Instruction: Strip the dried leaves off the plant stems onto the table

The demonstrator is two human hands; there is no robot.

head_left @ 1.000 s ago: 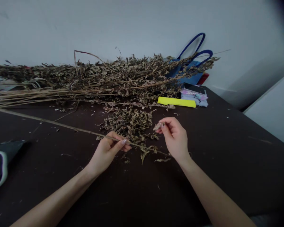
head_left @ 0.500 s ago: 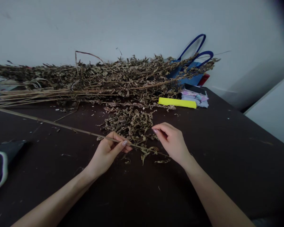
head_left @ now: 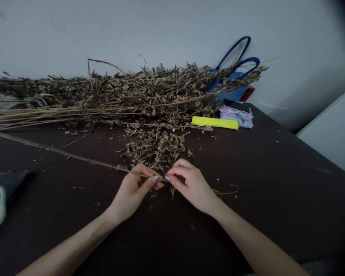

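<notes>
A long thin dried stalk (head_left: pixel 60 152) runs from the far left edge across the dark table (head_left: pixel 276 184) to the centre. My left hand (head_left: pixel 135 188) pinches it near its right end. My right hand (head_left: pixel 189 184) is closed in a pinch on the same stalk, fingertips almost touching those of the left hand. Just behind both hands lies a small heap of stripped dried leaves (head_left: pixel 156 147). A curled thin end of the stalk (head_left: pixel 227 191) trails out to the right of my right wrist.
A big bundle of dried leafy stalks (head_left: pixel 112 96) lies along the wall. A yellow flat object (head_left: pixel 214 122), a phone on folded cloth (head_left: pixel 237 113) and a blue bag (head_left: pixel 232 82) sit at back right. A dark case (head_left: pixel 0 195) lies at left.
My right hand dropped a plucked bit onto the leaf heap, then came down and left to pinch the stalk beside my left hand. The left hand stayed put.
</notes>
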